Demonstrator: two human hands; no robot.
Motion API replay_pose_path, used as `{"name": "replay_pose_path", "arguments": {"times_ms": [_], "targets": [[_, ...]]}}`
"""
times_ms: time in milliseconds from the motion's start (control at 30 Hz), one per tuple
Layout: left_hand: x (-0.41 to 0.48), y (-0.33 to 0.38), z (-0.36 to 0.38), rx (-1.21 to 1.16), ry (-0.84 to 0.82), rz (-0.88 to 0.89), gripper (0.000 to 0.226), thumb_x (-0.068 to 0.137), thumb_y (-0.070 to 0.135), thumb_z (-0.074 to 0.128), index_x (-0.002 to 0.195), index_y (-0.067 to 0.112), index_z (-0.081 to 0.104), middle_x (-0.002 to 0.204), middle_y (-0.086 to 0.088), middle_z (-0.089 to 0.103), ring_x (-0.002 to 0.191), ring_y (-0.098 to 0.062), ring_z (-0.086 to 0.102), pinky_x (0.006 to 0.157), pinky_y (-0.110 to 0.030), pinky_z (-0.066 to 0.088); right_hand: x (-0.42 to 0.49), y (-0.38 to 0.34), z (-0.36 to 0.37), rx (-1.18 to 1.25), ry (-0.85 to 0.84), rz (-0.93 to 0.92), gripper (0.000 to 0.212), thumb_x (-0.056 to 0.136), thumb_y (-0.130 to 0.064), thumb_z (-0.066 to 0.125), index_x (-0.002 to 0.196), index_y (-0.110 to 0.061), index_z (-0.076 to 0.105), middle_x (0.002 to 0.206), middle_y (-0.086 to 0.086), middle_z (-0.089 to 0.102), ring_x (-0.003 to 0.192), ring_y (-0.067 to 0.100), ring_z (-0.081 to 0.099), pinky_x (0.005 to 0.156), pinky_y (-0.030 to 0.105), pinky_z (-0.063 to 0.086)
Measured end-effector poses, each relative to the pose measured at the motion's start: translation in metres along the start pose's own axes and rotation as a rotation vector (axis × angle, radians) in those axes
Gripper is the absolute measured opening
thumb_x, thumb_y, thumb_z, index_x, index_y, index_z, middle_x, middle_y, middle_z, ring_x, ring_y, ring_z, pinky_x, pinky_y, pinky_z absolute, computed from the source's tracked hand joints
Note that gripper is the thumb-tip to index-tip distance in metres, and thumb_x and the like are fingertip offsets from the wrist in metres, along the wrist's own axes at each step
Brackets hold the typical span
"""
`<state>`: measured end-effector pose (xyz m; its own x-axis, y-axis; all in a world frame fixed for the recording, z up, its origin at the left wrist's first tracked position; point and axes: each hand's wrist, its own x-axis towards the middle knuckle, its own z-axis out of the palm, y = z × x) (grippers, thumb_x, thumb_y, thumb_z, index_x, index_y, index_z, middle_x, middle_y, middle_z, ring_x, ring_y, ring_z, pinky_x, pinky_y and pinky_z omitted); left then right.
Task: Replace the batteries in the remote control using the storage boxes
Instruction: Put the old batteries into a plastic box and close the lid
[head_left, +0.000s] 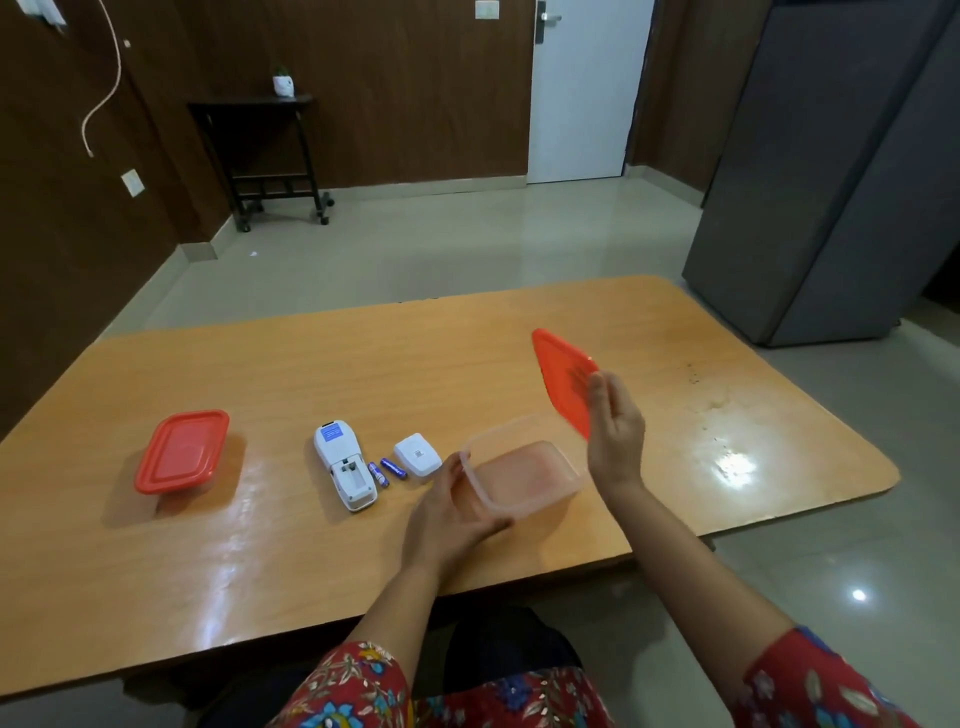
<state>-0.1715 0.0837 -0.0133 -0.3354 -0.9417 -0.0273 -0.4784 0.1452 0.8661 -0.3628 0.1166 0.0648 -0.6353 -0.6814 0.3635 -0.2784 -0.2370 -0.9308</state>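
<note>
Low in the middle of the frame, the left hand (452, 512) grips the near left corner of a clear plastic box (524, 475) resting on the wooden table (311, 545). Just right of it, the right hand (615, 431) pinches a red lid (563, 382), held tilted above the table. Left of the box lie a white cover (415, 454), two blue batteries (393, 467) and the white remote (345, 470), its battery slot open and facing up. At far left stands a second box (182, 452), its red lid on.
</note>
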Motion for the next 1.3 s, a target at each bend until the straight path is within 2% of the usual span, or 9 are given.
{"name": "replay_pose_path", "arguments": {"times_ms": [100, 167, 333, 467, 700, 833, 933, 1067, 1300], "targets": [[-0.004, 0.001, 0.0, 0.006, 0.052, -0.016, 0.109, 0.044, 0.055, 0.085, 0.139, 0.042, 0.032, 0.135, 0.013, 0.054, 0.124, -0.007, 0.049, 0.101, -0.03, 0.043, 0.034, -0.001, -0.016, 0.303, 0.392, 0.446, 0.047, 0.097, -0.048, 0.04, 0.125, -0.014, 0.059, 0.113, 0.003, 0.063, 0.107, 0.024, 0.061, 0.093, 0.039, 0.051], [-0.006, 0.001, 0.0, 0.016, 0.072, -0.016, 0.109, 0.045, 0.053, 0.086, 0.14, 0.039, 0.032, 0.136, 0.011, 0.054, 0.125, -0.007, 0.048, 0.102, -0.028, 0.041, 0.049, 0.004, -0.032, 0.526, 0.546, 0.71, 0.044, 0.1, -0.043, 0.038, 0.123, -0.01, 0.057, 0.114, 0.007, 0.062, 0.093, 0.026, 0.063, 0.088, 0.039, 0.05], [-0.005, 0.002, -0.002, 0.035, 0.059, -0.021, 0.11, 0.048, 0.053, 0.085, 0.142, 0.037, 0.03, 0.139, 0.009, 0.052, 0.127, -0.009, 0.047, 0.102, -0.029, 0.041, 0.059, 0.033, -0.053, 0.591, 0.553, 0.892, 0.03, 0.097, -0.039, 0.039, 0.096, -0.017, 0.059, 0.124, 0.006, 0.063, 0.078, 0.023, 0.058, 0.084, 0.041, 0.047], [-0.004, 0.002, -0.002, 0.054, 0.06, -0.031, 0.111, 0.05, 0.052, 0.085, 0.143, 0.035, 0.029, 0.14, 0.009, 0.051, 0.128, -0.01, 0.046, 0.102, -0.028, 0.04, 0.047, 0.018, -0.055, 0.431, 0.376, 0.94, 0.025, 0.098, -0.026, 0.042, 0.115, -0.011, 0.054, 0.112, 0.006, 0.061, 0.088, 0.023, 0.058, 0.072, 0.031, 0.048], [-0.014, -0.002, -0.006, 0.002, 0.056, -0.021, 0.112, 0.062, 0.033, 0.085, 0.15, 0.029, 0.016, 0.147, 0.017, 0.034, 0.136, -0.003, 0.032, 0.109, -0.022, 0.029, 0.019, 0.009, -0.037, 0.104, 0.187, 0.901, 0.054, 0.096, -0.024, 0.048, 0.144, -0.004, 0.034, 0.151, 0.015, 0.034, 0.139, 0.031, 0.031, 0.11, 0.041, 0.028], [-0.033, -0.015, -0.035, 0.003, 0.254, 0.064, 0.057, 0.084, 0.022, 0.067, 0.134, 0.034, 0.045, 0.129, 0.021, 0.054, 0.121, 0.004, 0.048, 0.1, -0.026, 0.042, -0.017, 0.011, -0.007, -0.124, 0.019, 0.671, 0.062, 0.095, -0.028, 0.049, 0.15, -0.015, 0.023, 0.156, 0.007, 0.025, 0.141, 0.029, 0.028, 0.111, 0.045, 0.031], [-0.041, -0.023, -0.065, 0.023, 0.449, 0.046, 0.035, 0.089, 0.02, 0.06, 0.122, 0.031, 0.056, 0.118, 0.016, 0.063, 0.109, -0.005, 0.057, 0.092, -0.033, 0.049, -0.043, 0.004, 0.025, -0.332, -0.169, 0.286, 0.041, 0.094, -0.02, 0.052, 0.135, -0.015, 0.049, 0.14, 0.004, 0.044, 0.132, 0.022, 0.039, 0.105, 0.032, 0.031], [-0.039, -0.044, -0.095, 0.073, 0.564, -0.063, 0.033, 0.088, 0.014, 0.058, 0.12, 0.022, 0.056, 0.12, 0.007, 0.064, 0.111, -0.015, 0.057, 0.091, -0.035, 0.048, -0.065, 0.0, 0.076, -0.562, -0.426, -0.109, 0.022, 0.089, -0.015, 0.056, 0.108, -0.015, 0.068, 0.112, 0.004, 0.065, 0.112, 0.023, 0.054, 0.096, 0.028, 0.037], [-0.039, -0.067, -0.098, 0.256, 0.478, -0.094, 0.044, 0.081, 0.011, 0.063, 0.124, 0.013, 0.056, 0.123, -0.003, 0.063, 0.115, -0.025, 0.055, 0.099, -0.037, 0.042, -0.066, 0.006, 0.154, -0.832, -0.798, -0.14, 0.035, 0.092, -0.026, 0.046, 0.125, -0.02, 0.057, 0.122, 0.008, 0.058, 0.114, 0.029, 0.052, 0.087, 0.038, 0.047]]}}
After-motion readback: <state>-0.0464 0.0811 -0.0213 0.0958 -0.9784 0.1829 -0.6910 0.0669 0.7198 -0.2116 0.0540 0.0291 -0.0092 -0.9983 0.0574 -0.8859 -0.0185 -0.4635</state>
